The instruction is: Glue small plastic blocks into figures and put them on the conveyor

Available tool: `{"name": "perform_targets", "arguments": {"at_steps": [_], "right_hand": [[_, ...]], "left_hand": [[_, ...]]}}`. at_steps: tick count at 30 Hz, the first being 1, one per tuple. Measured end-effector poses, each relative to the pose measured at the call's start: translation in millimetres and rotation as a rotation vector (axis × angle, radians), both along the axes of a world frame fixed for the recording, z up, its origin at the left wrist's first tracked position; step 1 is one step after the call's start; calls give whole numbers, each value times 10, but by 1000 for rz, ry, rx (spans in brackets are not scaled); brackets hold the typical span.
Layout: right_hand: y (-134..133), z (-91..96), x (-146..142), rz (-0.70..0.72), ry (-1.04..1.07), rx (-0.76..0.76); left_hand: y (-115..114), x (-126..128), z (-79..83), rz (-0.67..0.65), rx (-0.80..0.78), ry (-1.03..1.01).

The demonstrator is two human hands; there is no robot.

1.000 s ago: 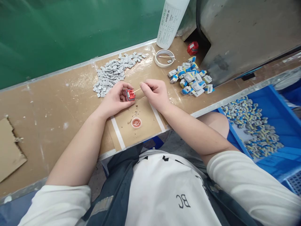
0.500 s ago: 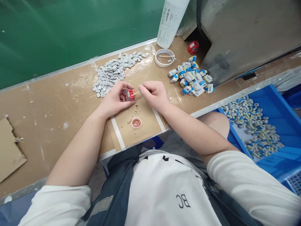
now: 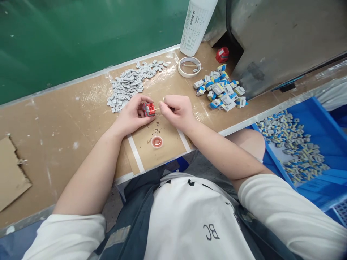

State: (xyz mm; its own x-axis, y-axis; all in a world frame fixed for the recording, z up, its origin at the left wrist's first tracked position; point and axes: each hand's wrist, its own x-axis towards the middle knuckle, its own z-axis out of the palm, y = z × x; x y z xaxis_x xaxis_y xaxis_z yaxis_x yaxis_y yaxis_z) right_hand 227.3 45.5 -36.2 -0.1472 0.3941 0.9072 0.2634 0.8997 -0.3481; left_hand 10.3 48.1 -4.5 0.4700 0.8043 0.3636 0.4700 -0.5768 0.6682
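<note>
My left hand (image 3: pixel 135 113) is closed around a small red and grey plastic part (image 3: pixel 149 109), its recessed red face turned up and to the right. Between the thumb and fingers of my right hand (image 3: pixel 176 111) is a thin wooden stick (image 3: pixel 157 108). The stick's tip reaches the right edge of the red part; whether it touches cannot be made out. Below the hands, a small round cup (image 3: pixel 157 142) of reddish liquid stands on a brown cardboard sheet, with dark drops scattered above it. A heap of small grey pieces (image 3: pixel 126 86) lies just beyond my left hand.
Blue, yellow and grey parts (image 3: pixel 223 90) are piled at the right, near a tape roll (image 3: pixel 189 67) with a stick inside. A white bottle (image 3: pixel 196 29) and another red part (image 3: pixel 222 54) stand behind. A blue bin (image 3: pixel 320 141) with similar parts is at far right.
My right hand has shifted very slightly, and the stick's tip has drawn back a little to the right from the red part's recess. The left hand stays in place.
</note>
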Motion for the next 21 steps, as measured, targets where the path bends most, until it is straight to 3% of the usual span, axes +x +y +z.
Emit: {"name": "perform_targets", "arguments": {"at_steps": [2,4,6,9,16,21], "right_hand": [[-75,27,42,180,-47,33],[-140,42,72,404,-190,32],[-177,41,77,534,-356,12],[-182,24,58,548,-481,10],[-150,-13,48,531,-535,4],[-134,-17,67,565,-408,-51]], "left_hand": [[3,-4,-6,-10,-3,-9],[6,-8,-11,-28,-9,-16],[8,-13,-16,-44,-15,-24],[11,-20,-25,-45,-3,-27],[10,-22,-41,-54,13,-32],[14,-29,-42,-52,28,-21]]}}
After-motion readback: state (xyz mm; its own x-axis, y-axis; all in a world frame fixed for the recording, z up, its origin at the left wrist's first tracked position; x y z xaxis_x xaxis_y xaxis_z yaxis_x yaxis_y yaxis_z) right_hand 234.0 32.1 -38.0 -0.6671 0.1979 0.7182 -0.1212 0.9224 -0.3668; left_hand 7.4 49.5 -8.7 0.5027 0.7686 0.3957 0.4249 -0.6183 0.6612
